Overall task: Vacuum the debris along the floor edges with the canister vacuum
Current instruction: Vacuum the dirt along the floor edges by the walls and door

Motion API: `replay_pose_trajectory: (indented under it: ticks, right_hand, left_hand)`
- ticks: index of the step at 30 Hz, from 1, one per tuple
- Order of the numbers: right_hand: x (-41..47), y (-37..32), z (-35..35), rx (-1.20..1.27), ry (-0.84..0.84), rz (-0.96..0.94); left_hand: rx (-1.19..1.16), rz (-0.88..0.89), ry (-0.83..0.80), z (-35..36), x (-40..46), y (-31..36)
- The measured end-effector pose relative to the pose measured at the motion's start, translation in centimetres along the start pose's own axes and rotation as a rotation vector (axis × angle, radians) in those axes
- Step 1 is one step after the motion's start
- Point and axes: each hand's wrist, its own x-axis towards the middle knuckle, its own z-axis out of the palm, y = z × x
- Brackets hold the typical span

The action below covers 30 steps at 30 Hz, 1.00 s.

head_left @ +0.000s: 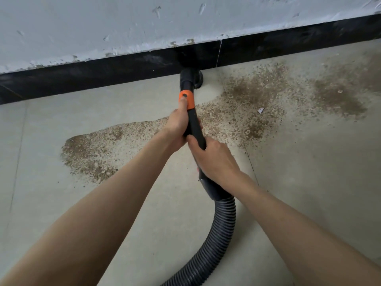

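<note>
Pale grey floor (309,182) meets a black skirting board (103,77) beneath a scuffed, paint-flecked wall (123,21); one black vacuum wand (194,129) with an orange collar (186,99) runs toward 12 o'clock, its nozzle (190,78) set at the floor edge, touching or just short of the skirting; one ribbed hose (218,240) trails off toward 6 o'clock (the canister itself is out of view); left hand (177,129) grasps the wand just below the collar, thumb up against the orange; right hand (212,157) wraps the wand nearer the hose cuff; brown gritty debris (253,104) lies in three main patches, one at 9 o'clock of the hands, one at 2 o'clock, one farther toward 3 o'clock, with one small pale scrap (261,110) among it; a clean strip beside the nozzle suggests the work is begun only; most debris, by this judgement, remains.
</note>
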Motion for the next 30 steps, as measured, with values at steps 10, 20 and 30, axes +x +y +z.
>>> replay_pose_trajectory:
  ticks: [10, 20, 30]
  right_hand:
    - [0.5, 2.5, -2.8, 0.089, 0.057, 0.059]
    - [-4.9, 1.3, -0.6, 0.054, 0.027, 0.085]
    - [-7.6, 0.0, 0.1, 0.021, 0.058, 0.160]
  left_hand:
    - [0.056, -0.021, -0.080, 4.9, 0.4, 0.5]
    - [0.016, -0.028, -0.135, 1.9, -3.1, -2.3]
    - [0.065, -0.082, -0.171, 1.1, -5.4, -2.5]
